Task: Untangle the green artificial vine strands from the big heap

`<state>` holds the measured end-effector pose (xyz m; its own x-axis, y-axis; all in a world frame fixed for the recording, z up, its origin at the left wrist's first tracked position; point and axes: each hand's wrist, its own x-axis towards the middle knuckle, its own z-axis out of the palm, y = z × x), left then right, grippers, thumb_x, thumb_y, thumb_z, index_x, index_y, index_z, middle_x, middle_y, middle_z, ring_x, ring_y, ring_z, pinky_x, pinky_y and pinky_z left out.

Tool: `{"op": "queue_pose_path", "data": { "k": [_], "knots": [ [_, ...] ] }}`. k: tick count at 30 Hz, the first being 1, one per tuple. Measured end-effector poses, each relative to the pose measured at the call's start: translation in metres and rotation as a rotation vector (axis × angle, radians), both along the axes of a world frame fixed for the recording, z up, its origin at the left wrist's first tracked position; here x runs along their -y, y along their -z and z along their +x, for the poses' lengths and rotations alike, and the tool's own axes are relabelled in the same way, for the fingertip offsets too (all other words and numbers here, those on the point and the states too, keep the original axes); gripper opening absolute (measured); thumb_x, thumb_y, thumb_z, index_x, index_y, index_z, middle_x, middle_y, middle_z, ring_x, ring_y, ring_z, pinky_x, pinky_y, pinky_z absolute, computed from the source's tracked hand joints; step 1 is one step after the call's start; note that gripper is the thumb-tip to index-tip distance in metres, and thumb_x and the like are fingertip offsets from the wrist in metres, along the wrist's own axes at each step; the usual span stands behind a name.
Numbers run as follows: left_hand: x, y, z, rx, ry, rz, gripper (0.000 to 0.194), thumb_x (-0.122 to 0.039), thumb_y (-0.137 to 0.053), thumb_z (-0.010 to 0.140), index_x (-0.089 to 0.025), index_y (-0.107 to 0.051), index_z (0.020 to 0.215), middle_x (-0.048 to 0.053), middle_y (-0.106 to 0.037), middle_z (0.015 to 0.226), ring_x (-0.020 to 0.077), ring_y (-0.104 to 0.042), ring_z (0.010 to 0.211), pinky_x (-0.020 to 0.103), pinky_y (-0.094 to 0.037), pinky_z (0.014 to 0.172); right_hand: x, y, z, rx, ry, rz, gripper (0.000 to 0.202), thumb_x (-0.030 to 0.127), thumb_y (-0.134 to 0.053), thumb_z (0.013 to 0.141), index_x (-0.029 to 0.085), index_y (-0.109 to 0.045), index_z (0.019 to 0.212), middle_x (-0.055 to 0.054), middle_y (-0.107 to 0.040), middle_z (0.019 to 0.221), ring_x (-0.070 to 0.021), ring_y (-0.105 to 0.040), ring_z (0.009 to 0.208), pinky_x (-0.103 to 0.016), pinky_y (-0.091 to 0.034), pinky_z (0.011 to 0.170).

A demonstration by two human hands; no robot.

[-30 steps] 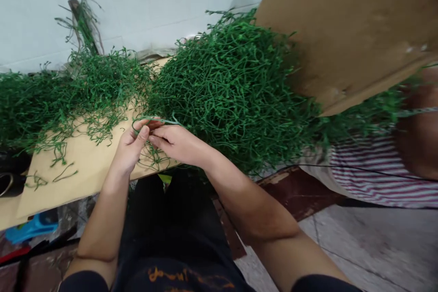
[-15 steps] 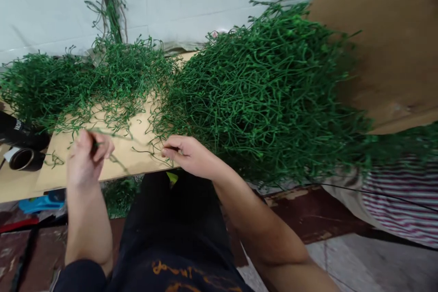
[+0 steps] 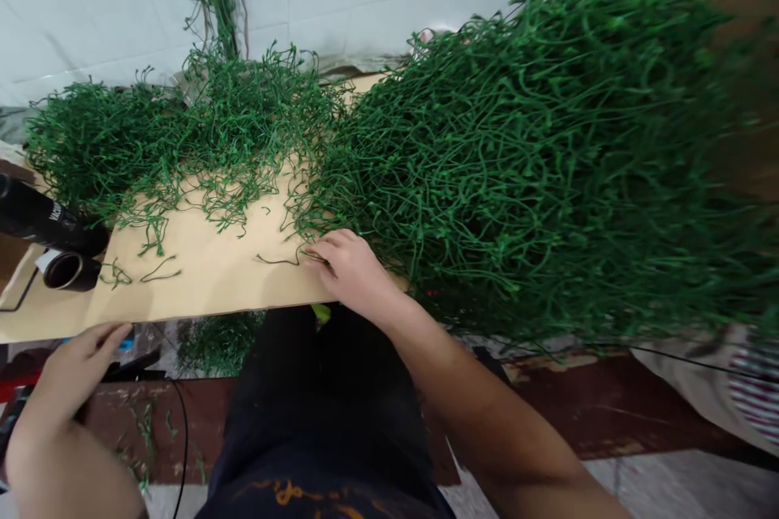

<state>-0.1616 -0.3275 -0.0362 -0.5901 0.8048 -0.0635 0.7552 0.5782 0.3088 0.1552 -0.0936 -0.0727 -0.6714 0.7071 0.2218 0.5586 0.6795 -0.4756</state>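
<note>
Fingers of the right hand curl at green stems heaped toward two o'clock, best pinched lightly; whether they or the left hand, at eight, hold any, I can't tell.

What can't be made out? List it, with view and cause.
All in the head view:
Left hand and right hand: any grip, hidden by their own backs.
Blue object: partly hidden by the left hand.
Striped garment: cut off by the right edge.
Orange lettering: cut off by the bottom edge.

Makeshift workshop: green stems on cardboard.
</note>
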Motion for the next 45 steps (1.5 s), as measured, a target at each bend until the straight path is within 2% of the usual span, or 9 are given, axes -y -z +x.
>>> {"op": "queue_pose_path", "data": {
  "k": [3, 8, 14, 20, 23, 27, 34, 39, 45],
  "knots": [
    [-0.043, -0.012, 0.024, 0.005, -0.041, 0.129, 0.025, -0.056, -0.053, 0.075, -0.034, -0.064, 0.079, -0.007, -0.069, 0.068, 0.0226, -0.064, 0.071, 0.033, -0.048, 0.066, 0.008, -0.001, 0.0, -0.132, -0.009, 0.081, 0.021, 0.022, -0.051, 0.084, 0.013, -0.068, 0.093, -0.013, -0.065, 0.094, -0.0243, -0.051, 0.093, -0.041, -0.046, 0.085],
    [-0.169, -0.006, 0.086, -0.056, 0.439, 0.354, 0.044, -0.046, -0.062, 0.072, -0.021, -0.061, 0.108, 0.011, -0.061, 0.113, 0.0282, -0.053, 0.108, 0.041, -0.041, 0.095, 0.029, -0.009, 0.004, -0.31, -0.036, 0.153, 0.021, 0.021, -0.048, 0.086, 0.014, -0.067, 0.086, -0.011, -0.065, 0.087, -0.0212, -0.052, 0.087, -0.038, -0.049, 0.081],
    [-0.255, 0.026, 0.07, -0.188, 0.397, 0.126, 0.043, -0.023, -0.059, 0.074, -0.013, -0.059, 0.116, 0.019, -0.056, 0.121, 0.0348, -0.048, 0.116, 0.048, -0.036, 0.099, 0.038, -0.008, 0.028, -0.379, -0.032, 0.15, 0.017, 0.017, -0.049, 0.086, 0.015, -0.065, 0.083, -0.009, -0.064, 0.083, -0.0178, -0.052, 0.083, -0.035, -0.05, 0.076],
    [-0.264, -0.022, 0.035, 0.194, 0.135, 0.591, 0.006, -0.022, -0.064, 0.074, -0.016, -0.064, 0.074, -0.003, -0.054, 0.053, 0.012, -0.05, 0.056, 0.024, -0.041, 0.056, 0.031, -0.017, 0.033, -0.392, -0.027, 0.136, 0.018, 0.02, -0.047, 0.086, 0.016, -0.064, 0.08, -0.01, -0.064, 0.081, -0.0181, -0.053, 0.082, -0.035, -0.05, 0.076],
    [-0.264, -0.061, 0.037, 0.449, 0.016, 0.883, 0.009, -0.018, -0.057, 0.082, -0.013, -0.059, 0.074, -0.009, -0.043, 0.046, 0.0041, -0.038, 0.042, 0.018, -0.033, 0.044, 0.028, -0.031, 0.024, -0.407, -0.052, 0.15, 0.021, 0.023, -0.045, 0.088, 0.015, -0.064, 0.083, -0.01, -0.064, 0.083, -0.0187, -0.054, 0.084, -0.036, -0.05, 0.077],
    [-0.258, -0.085, 0.06, 0.617, 0.147, 1.021, 0.009, -0.019, -0.063, 0.079, -0.013, -0.057, 0.081, -0.01, -0.049, 0.048, 0.002, -0.04, 0.038, 0.017, -0.033, 0.04, 0.01, -0.056, 0.006, -0.431, -0.061, 0.215, 0.025, 0.028, -0.045, 0.088, 0.012, -0.062, 0.098, -0.013, -0.063, 0.096, -0.0211, -0.054, 0.094, -0.039, -0.047, 0.087],
    [-0.239, -0.054, 0.103, 0.697, 0.493, 0.84, 0.026, -0.038, -0.069, 0.069, -0.016, -0.064, 0.081, -0.002, -0.061, 0.062, 0.006, -0.045, 0.048, 0.019, -0.038, 0.048, -0.05, -0.095, -0.04, -0.344, -0.12, 0.234, 0.045, 0.011, -0.052, 0.078, 0.015, -0.05, 0.123, -0.011, -0.05, 0.129, -0.0224, -0.042, 0.12, -0.04, -0.033, 0.104],
    [-0.24, -0.036, 0.105, 0.756, 0.45, 0.835, 0.03, -0.043, -0.067, 0.067, -0.017, -0.065, 0.082, -0.001, -0.057, 0.062, 0.0081, -0.044, 0.05, 0.021, -0.037, 0.051, -0.068, -0.089, -0.045, -0.218, -0.278, -0.017, 0.018, 0.022, -0.053, 0.081, 0.012, -0.062, 0.092, -0.005, -0.062, 0.085, -0.0141, -0.053, 0.08, -0.029, -0.04, 0.077],
    [-0.244, -0.038, 0.109, 0.594, 0.545, 0.623, 0.021, -0.031, -0.07, 0.064, -0.014, -0.067, 0.077, 0.001, -0.061, 0.068, 0.0128, -0.052, 0.065, 0.024, -0.04, 0.065, -0.075, -0.081, -0.039, -0.294, -0.123, 0.05, 0.022, 0.026, -0.049, 0.085, 0.015, -0.055, 0.067, -0.001, -0.055, 0.07, -0.0115, -0.047, 0.072, -0.029, -0.034, 0.08]
  ]
}}
